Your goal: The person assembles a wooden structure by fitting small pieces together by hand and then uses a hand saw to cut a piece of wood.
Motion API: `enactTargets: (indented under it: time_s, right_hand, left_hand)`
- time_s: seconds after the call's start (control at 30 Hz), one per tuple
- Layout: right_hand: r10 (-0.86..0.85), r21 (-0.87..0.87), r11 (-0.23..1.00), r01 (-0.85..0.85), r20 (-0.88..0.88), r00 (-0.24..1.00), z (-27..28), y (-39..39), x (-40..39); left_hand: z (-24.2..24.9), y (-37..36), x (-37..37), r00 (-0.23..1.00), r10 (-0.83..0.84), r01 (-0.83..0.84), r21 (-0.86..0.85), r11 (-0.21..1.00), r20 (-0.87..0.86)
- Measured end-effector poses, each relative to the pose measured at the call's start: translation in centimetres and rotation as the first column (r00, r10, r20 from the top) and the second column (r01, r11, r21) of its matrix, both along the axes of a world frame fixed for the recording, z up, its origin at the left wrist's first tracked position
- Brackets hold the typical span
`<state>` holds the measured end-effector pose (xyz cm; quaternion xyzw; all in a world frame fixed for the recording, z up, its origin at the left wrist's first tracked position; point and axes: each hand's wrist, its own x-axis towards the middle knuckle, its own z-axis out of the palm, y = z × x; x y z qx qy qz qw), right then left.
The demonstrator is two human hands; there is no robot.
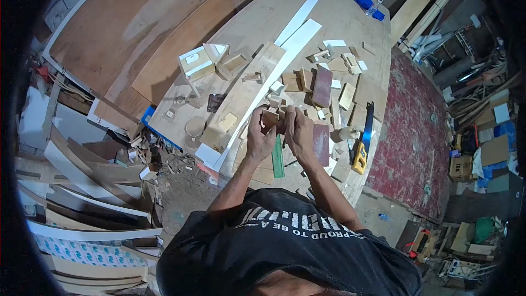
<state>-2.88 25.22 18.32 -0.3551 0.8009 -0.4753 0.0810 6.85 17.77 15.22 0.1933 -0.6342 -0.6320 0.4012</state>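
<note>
My left hand [259, 138] is closed around a small wooden box-like piece [269, 119], held above the near part of the workbench. Close beside it, my right hand [299, 134] has its fingers bent and pressed together at the piece's right side; its fingertips are partly hidden. Below and between the hands lies a green ruler [278, 159]. Right of my right hand are a dark reddish board [321, 145] and a small pale jar [347, 134]. A handsaw [369, 123] with a yellow handle lies near the bench's right edge.
Long white strips [298, 44] cross the workbench [246, 19] diagonally. Small open wooden boxes [232, 64] stand at left, with several offcuts at right. A round container [195, 126] sits by the left edge. Large plywood sheets [109, 27] lean beyond it. Scraps litter the floor.
</note>
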Motion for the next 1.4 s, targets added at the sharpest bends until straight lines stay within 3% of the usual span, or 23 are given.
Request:
enactTargets:
  time_s: [0.03,0.1,0.17,0.2,0.23,0.33,0.37,0.43,0.47,0.53,0.57,0.63,0.67,0.73,0.87,0.93,1.03,1.13,1.17,1.2,1.27,1.37,1.4]
  right_hand:
    - [0.007,-0.001,1.0,-0.007,-0.001,1.0,-0.2,0.0,0.1]
    - [0.056,-0.203,0.976,-0.078,-0.113,0.992,-0.5,0.3,0.2]
    - [0.029,-0.124,0.991,-0.052,-0.178,0.984,-0.6,0.4,-0.1]
    - [0.008,-0.049,0.999,-0.02,-0.245,0.969,-0.5,0.4,-0.3]
    - [0.024,0.021,1.0,-0.023,-0.041,0.999,-0.5,0.3,-0.3]
    - [0.047,0.021,0.999,-0.048,0.036,0.998,0.2,-0.1,0.0]
    - [0.053,0.022,0.998,-0.054,0.036,0.998,0.4,0.0,0.3]
    - [0.057,-0.217,0.974,-0.073,-0.077,0.995,1.9,0.2,1.1]
    - [0.057,-0.215,0.974,-0.072,-0.076,0.995,1.4,0.2,0.8]
    - [0.021,-0.016,1.0,-0.023,-0.147,0.989,0.2,0.3,0.0]
    - [0.015,-0.014,1.0,-0.018,-0.145,0.989,-0.4,0.3,-0.2]
    - [0.042,0.065,0.997,-0.045,0.058,0.997,-0.4,0.0,-0.2]
    - [0.044,0.063,0.997,-0.048,0.058,0.997,-0.4,0.0,-0.1]
    - [0.033,-0.149,0.988,-0.033,-0.007,0.999,0.7,0.1,0.6]
    - [0.082,-0.078,0.993,-0.092,-0.125,0.989,0.3,0.3,0.0]
    - [0.038,0.107,0.994,-0.03,-0.068,0.997,-0.1,0.0,-0.2]
    - [0.036,-0.011,0.999,-0.038,-0.172,0.984,0.1,0.1,0.2]
    - [0.084,-0.132,0.986,-0.104,-0.153,0.985,0.3,0.2,0.6]
    - [0.065,-0.181,0.976,-0.119,-0.279,0.958,0.4,0.0,0.5]
    - [0.059,-0.181,0.977,-0.113,-0.28,0.958,0.4,-0.2,0.4]
    - [0.02,0.103,0.995,0.009,-0.277,0.961,0.1,-0.5,0.3]
    - [0.03,0.014,1.0,-0.027,-0.265,0.964,0.1,-0.7,0.3]
    - [0.029,-0.04,0.998,-0.039,-0.23,0.973,0.2,-0.5,0.4]
  left_hand:
    - [0.6,0.1,0.2,1.0,-0.022,0.022,0.068,0.997,-0.01]
    - [0.5,0.1,0.2,0.999,-0.024,0.026,0.093,0.995,-0.022]
    - [-0.4,0.2,0.1,0.999,-0.046,0.049,0.123,0.991,-0.028]
    - [-1.0,0.0,0.0,1.0,-0.019,0.02,0.054,0.998,-0.007]
    - [-1.5,-0.1,-0.1,1.0,0.01,-0.01,-0.016,1.0,0.012]
    - [-1.7,-0.3,-0.1,1.0,0.022,-0.022,0.01,1.0,-0.001]
    - [-1.7,-0.3,0.0,1.0,0.028,-0.028,0.011,1.0,-0.002]
    - [-1.4,-0.3,0.1,0.999,0.048,-0.047,-0.026,0.999,0.022]
    - [-1.3,-0.2,0.1,0.999,0.047,-0.047,-0.025,0.999,0.023]
    - [0.0,0.2,0.2,1.0,0.002,-0.002,-0.047,0.999,-0.007]
    - [-0.7,0.1,0.1,1.0,-0.003,0.003,-0.045,0.999,-0.006]
    - [-1.7,-0.4,-0.1,1.0,-0.009,0.009,-0.013,1.0,0.007]
    - [-2.2,-0.4,-0.2,1.0,-0.006,0.006,-0.015,1.0,0.006]
    - [-1.4,-0.2,0.0,0.999,0.049,-0.049,0.023,0.999,-0.004]
    - [-0.4,0.3,0.1,0.999,-0.001,0.002,0.014,1.0,-0.039]
    - [-0.6,0.2,0.0,0.999,-0.015,0.015,-0.002,1.0,-0.03]
    - [-0.6,0.1,0.2,0.999,-0.009,0.009,0.006,1.0,-0.032]
    - [-1.0,-0.1,0.1,0.996,0.076,-0.08,-0.068,0.995,-0.051]
    - [-1.1,0.1,0.4,0.996,0.071,-0.075,-0.065,0.995,-0.049]
    - [0.2,0.2,0.7,0.999,0.023,-0.025,-0.036,0.999,-0.035]
    - [0.7,0.2,1.0,0.999,-0.03,0.029,-0.01,1.0,-0.021]
    - [0.2,-0.6,1.2,0.999,-0.05,0.05,0.05,0.997,-0.01]
    - [0.5,-0.8,1.5,0.993,-0.108,0.113,0.148,0.983,-0.043]
